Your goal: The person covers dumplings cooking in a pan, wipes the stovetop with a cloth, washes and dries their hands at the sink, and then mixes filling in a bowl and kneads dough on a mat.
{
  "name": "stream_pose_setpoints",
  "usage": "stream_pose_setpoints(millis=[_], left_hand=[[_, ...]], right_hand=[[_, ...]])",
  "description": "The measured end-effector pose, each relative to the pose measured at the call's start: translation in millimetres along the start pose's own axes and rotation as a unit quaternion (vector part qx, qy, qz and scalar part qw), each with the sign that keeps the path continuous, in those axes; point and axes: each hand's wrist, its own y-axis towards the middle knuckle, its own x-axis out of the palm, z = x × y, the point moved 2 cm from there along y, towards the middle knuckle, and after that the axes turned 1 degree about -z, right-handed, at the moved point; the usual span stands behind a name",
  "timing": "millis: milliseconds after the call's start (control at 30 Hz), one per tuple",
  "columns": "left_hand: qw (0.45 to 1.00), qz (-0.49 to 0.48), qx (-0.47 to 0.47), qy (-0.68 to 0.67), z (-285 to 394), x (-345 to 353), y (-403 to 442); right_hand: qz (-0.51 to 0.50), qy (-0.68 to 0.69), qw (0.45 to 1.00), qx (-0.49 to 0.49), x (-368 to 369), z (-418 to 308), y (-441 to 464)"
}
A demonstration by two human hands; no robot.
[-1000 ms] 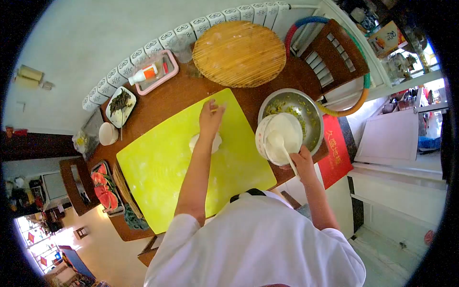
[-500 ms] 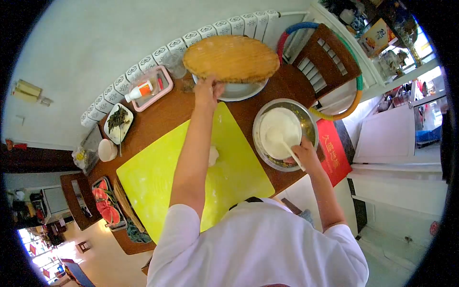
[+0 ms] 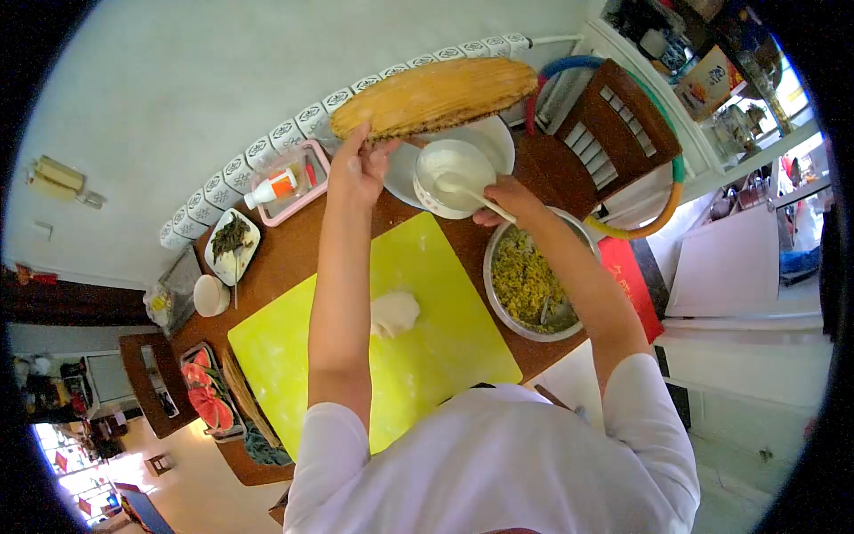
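Note:
My left hand [image 3: 363, 169] is closed on the near edge of a round yellow-brown lid [image 3: 436, 93] of straw-like stalks, raised and tilted. My right hand [image 3: 513, 201] grips a white bowl [image 3: 429, 190] of white flour [image 3: 439, 160], with a white spoon [image 3: 480, 201] leaning in it. This bowl is over a wide white basin [image 3: 500, 147], partly under the lid. A steel bowl [image 3: 492, 289] of yellow-green chopped filling [image 3: 527, 276] stands below my right forearm. A lump of white dough [image 3: 394, 313] lies on a yellow-green mat [image 3: 454, 303] beside my left forearm.
To the left are a pink tray [image 3: 283, 214] with a white bottle [image 3: 269, 189], a plate [image 3: 252, 236] of dark greens, a small bowl [image 3: 211, 295] and watermelon slices [image 3: 211, 405]. A chair [image 3: 614, 133] stands at the far right; a red sheet [image 3: 630, 280] lies nearer.
My right hand has lifted the flour bowl out of the steel bowl and carried it left to the basin, uncovering the filling. The lid has tilted up further in my left hand.

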Motion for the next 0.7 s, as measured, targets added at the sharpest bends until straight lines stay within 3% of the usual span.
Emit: stream_pose_setpoints(millis=[33,167,333,467,533,600,700], left_hand=[[1.000,0.002,-0.008,0.006,3.2,-2.6,-3.8],[0.999,-0.003,-0.002,0.041,11.9,-9.8,-17.9],[0.996,-0.033,-0.001,0.077,3.0,-17.6,-22.3],[0.996,-0.034,-0.029,0.074,-15.1,-24.8,-18.3],[0.996,-0.028,-0.042,0.068,-25.7,-26.9,-16.5],[0.996,-0.034,-0.048,0.065,-36.9,-33.9,-11.2],[0.995,-0.033,-0.062,0.068,-50.6,-42.0,-2.7]], right_hand=[[0.027,-0.022,0.999,0.037,5.0,-5.0,8.7],[0.031,-0.053,0.998,0.014,13.1,-4.1,42.7],[0.029,-0.076,0.992,0.093,16.2,3.1,78.0],[0.023,-0.109,0.992,0.062,15.7,16.0,107.1],[0.037,-0.167,0.985,0.016,13.1,16.6,118.3],[0.069,-0.278,0.953,-0.095,7.4,16.7,131.0],[0.178,-0.486,0.793,-0.320,-7.7,29.5,142.3]])
